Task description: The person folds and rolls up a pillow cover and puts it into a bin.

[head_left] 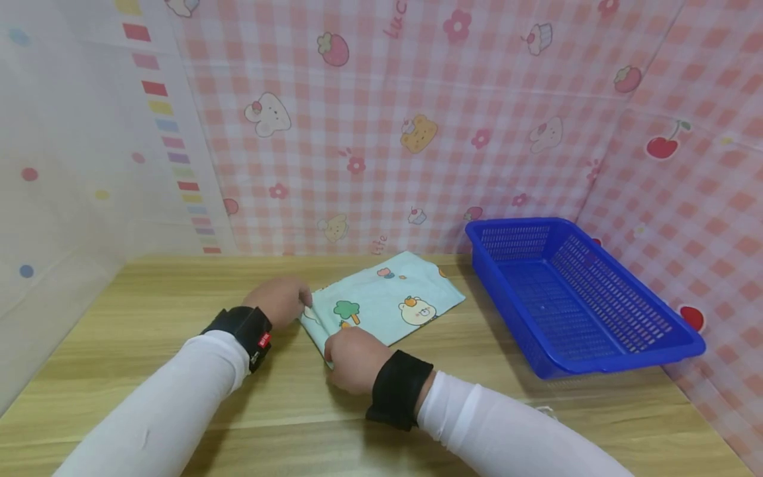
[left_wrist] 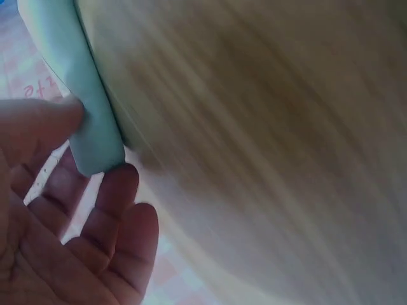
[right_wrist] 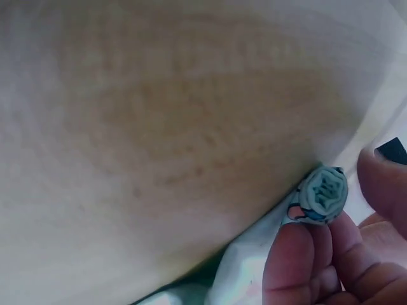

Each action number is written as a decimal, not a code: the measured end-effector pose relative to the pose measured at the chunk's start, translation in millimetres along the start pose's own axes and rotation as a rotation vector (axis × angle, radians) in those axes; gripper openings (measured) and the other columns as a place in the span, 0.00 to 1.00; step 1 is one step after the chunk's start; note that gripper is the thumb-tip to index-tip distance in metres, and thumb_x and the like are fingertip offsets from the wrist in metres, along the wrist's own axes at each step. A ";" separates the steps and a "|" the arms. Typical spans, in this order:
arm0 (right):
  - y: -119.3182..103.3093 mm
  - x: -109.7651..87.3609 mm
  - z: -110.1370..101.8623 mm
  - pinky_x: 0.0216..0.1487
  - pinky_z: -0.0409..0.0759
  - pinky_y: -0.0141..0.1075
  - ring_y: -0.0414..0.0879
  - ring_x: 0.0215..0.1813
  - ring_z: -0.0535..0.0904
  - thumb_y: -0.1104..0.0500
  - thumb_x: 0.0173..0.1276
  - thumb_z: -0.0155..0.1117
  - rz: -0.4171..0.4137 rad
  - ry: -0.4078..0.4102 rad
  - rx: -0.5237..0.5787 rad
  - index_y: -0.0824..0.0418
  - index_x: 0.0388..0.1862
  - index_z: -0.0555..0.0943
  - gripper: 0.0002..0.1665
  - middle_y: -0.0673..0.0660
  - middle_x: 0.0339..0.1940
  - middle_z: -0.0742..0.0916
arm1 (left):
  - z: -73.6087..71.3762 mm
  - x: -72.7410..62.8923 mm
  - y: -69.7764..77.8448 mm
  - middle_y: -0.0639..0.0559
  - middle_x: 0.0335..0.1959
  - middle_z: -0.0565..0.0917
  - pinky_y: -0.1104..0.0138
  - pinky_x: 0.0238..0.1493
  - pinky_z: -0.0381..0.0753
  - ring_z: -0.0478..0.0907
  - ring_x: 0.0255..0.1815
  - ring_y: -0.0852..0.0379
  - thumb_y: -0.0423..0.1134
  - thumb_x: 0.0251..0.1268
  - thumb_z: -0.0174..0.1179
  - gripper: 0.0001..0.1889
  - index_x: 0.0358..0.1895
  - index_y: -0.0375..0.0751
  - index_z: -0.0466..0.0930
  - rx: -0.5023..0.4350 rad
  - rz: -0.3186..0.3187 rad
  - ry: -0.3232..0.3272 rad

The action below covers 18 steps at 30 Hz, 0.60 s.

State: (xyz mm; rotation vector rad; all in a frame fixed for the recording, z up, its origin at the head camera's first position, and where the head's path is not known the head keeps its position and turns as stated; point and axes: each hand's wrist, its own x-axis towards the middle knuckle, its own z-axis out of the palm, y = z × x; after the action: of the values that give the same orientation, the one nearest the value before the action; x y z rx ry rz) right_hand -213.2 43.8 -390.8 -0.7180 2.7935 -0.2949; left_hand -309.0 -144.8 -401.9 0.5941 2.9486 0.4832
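A light blue cloth (head_left: pixel 381 295) printed with a bear and a tree lies slanted on the wooden table, its near-left edge rolled up. My left hand (head_left: pixel 279 301) pinches the far-left end of that roll. In the left wrist view, the thumb lies on top of the rolled cloth (left_wrist: pixel 95 121) and the fingertips are under its end. At the roll's near end is my right hand (head_left: pixel 359 360), fingers curled around it. The right wrist view shows the spiral end of the rolled cloth (right_wrist: pixel 325 194) between thumb and fingers.
A blue plastic basket (head_left: pixel 602 366) with slotted walls stands to the right of the cloth. Behind the wooden table (head_left: pixel 286 424) hangs a pink checked curtain (head_left: pixel 369 86) with cartoon prints, and a similar one closes off the right side. White fabric (head_left: pixel 65 199) hangs at the left.
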 end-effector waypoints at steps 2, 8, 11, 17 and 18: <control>-0.1 0.6 0.9 0.45 0.79 0.31 0.39 0.36 0.77 0.56 0.66 0.77 0.007 0.005 0.012 0.58 0.43 0.88 0.11 0.48 0.34 0.87 | 1.3 1.3 0.5 0.45 0.46 0.90 0.51 0.55 0.83 0.83 0.46 0.48 0.29 0.69 0.57 0.12 0.43 0.42 0.91 0.000 -0.016 0.018; 1.1 3.5 2.6 0.42 0.79 0.31 0.40 0.33 0.76 0.62 0.71 0.69 0.027 0.010 0.020 0.59 0.44 0.86 0.05 0.48 0.34 0.87 | 2.1 -1.0 -2.1 0.45 0.43 0.90 0.51 0.54 0.86 0.86 0.49 0.46 0.26 0.67 0.60 0.11 0.39 0.40 0.93 0.072 0.108 0.079; 2.2 5.0 2.0 0.40 0.78 0.31 0.40 0.33 0.76 0.63 0.71 0.68 0.039 -0.001 0.028 0.59 0.44 0.86 0.05 0.48 0.34 0.86 | -0.9 -5.0 -5.4 0.46 0.42 0.89 0.53 0.54 0.86 0.85 0.48 0.47 0.24 0.65 0.63 0.11 0.40 0.39 0.94 0.099 0.190 0.071; 9.6 7.7 -1.0 0.43 0.79 0.32 0.39 0.34 0.77 0.62 0.69 0.70 0.077 -0.024 0.071 0.58 0.42 0.87 0.05 0.48 0.35 0.87 | -2.4 -8.7 -13.2 0.49 0.44 0.84 0.56 0.54 0.85 0.83 0.47 0.51 0.23 0.62 0.65 0.13 0.43 0.43 0.93 0.123 0.259 0.033; 11.4 8.4 -1.5 0.43 0.78 0.31 0.39 0.34 0.77 0.61 0.69 0.70 0.085 -0.026 0.087 0.58 0.42 0.87 0.04 0.48 0.34 0.86 | -2.2 -8.7 -13.9 0.49 0.45 0.84 0.56 0.54 0.85 0.83 0.47 0.51 0.24 0.62 0.66 0.13 0.44 0.43 0.93 0.129 0.270 0.035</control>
State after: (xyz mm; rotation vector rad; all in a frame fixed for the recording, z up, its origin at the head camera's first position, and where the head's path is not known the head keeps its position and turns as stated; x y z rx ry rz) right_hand -225.9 49.7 -393.8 -0.5775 2.7581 -0.3851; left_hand -306.4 -160.9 -404.1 1.0164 2.9619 0.3276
